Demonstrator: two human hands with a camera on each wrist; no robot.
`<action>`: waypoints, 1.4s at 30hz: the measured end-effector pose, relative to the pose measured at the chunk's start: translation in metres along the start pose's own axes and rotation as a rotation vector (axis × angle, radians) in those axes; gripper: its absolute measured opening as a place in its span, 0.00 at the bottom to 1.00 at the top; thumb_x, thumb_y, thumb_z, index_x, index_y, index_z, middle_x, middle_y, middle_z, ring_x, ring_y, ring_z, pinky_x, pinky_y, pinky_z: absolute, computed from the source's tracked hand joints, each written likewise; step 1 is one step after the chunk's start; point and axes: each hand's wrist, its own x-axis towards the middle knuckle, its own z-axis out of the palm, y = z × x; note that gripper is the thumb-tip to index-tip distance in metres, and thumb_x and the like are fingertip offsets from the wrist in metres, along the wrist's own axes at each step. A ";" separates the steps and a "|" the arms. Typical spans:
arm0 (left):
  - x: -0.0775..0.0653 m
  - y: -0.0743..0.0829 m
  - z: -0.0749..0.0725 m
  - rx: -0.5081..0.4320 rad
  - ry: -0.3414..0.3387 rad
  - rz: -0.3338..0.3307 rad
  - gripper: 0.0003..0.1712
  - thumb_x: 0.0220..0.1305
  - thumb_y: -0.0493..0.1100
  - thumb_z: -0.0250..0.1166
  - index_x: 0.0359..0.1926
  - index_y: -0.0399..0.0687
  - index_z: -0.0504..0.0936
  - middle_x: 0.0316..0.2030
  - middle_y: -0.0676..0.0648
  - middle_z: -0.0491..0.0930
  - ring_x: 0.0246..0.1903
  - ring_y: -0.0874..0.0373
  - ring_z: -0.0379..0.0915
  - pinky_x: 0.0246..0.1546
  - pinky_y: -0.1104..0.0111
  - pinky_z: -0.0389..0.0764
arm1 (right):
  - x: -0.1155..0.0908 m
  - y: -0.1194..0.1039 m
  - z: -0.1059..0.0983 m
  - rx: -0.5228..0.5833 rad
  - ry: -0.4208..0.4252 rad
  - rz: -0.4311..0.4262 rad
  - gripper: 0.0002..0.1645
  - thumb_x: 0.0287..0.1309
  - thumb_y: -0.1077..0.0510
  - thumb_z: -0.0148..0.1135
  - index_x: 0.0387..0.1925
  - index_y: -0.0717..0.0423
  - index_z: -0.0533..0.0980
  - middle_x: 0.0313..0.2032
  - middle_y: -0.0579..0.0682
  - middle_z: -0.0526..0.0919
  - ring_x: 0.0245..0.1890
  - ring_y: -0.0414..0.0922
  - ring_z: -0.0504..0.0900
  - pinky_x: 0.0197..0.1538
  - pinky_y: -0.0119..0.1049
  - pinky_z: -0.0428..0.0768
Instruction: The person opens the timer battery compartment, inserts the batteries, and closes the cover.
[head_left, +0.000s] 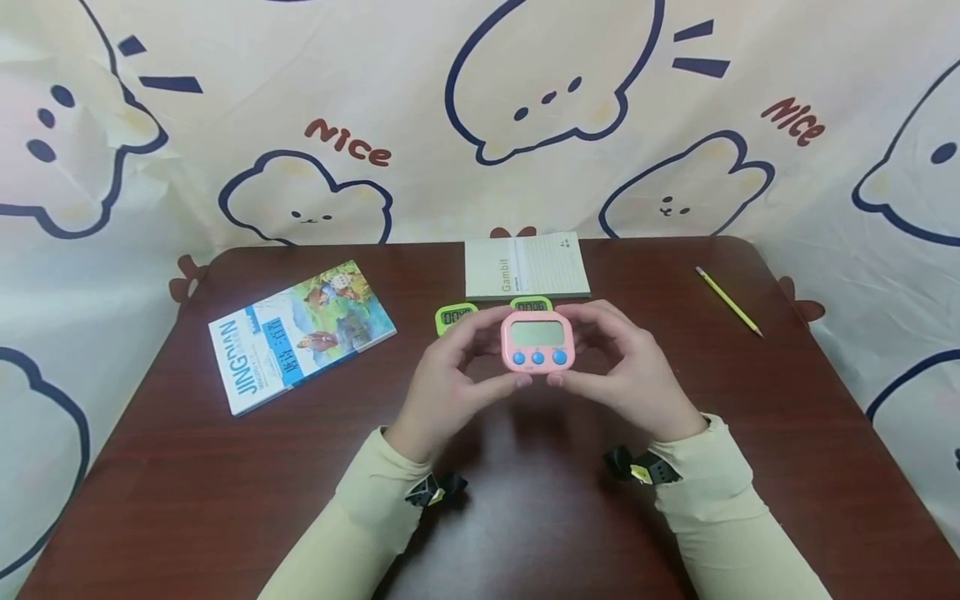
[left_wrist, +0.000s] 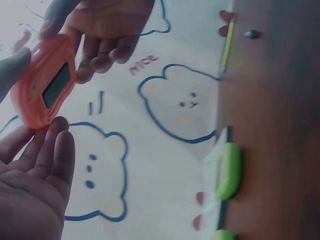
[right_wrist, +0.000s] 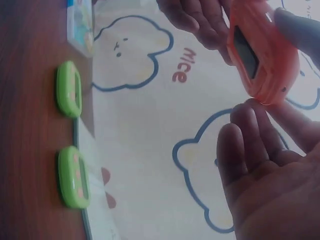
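Step now: L hand & R hand pinch pink timer up off counter, screen apparently blank. Next move prob. needs one hand's grip firm, other freed.

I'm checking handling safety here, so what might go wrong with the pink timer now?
1. The pink timer is held above the table between the left hand and right hand; it could drop if either slips.
2. The thumbs sit close below its blue buttons, so a shifted grip might press one.
3. Lowered forward, it might knock the green timers.
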 end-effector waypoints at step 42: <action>0.002 -0.005 -0.011 0.367 -0.063 0.260 0.40 0.47 0.40 0.82 0.62 0.46 0.76 0.59 0.48 0.78 0.59 0.59 0.73 0.61 0.65 0.75 | -0.001 0.007 0.006 0.251 -0.050 0.213 0.29 0.53 0.60 0.76 0.58 0.55 0.78 0.51 0.52 0.82 0.44 0.53 0.83 0.47 0.39 0.85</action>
